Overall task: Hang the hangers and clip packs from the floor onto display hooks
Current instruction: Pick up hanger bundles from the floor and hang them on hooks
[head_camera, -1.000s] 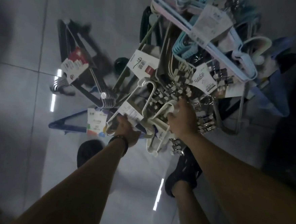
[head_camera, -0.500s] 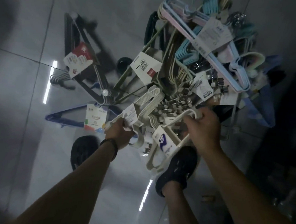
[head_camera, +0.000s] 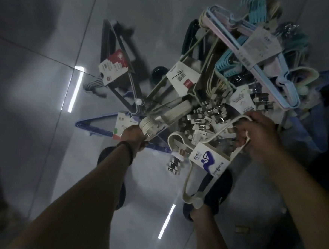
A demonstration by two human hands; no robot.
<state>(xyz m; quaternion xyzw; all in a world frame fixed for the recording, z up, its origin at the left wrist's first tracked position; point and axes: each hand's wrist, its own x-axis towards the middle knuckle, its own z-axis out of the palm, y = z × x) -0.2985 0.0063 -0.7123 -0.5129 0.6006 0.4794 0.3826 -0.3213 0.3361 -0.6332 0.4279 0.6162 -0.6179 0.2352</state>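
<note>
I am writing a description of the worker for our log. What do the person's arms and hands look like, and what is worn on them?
The left forearm and right forearm are bare, no sleeves in view. The left hand and right hand wear no gloves. A dark wristband circles the left wrist. Rings cannot be told in this dim light.
</note>
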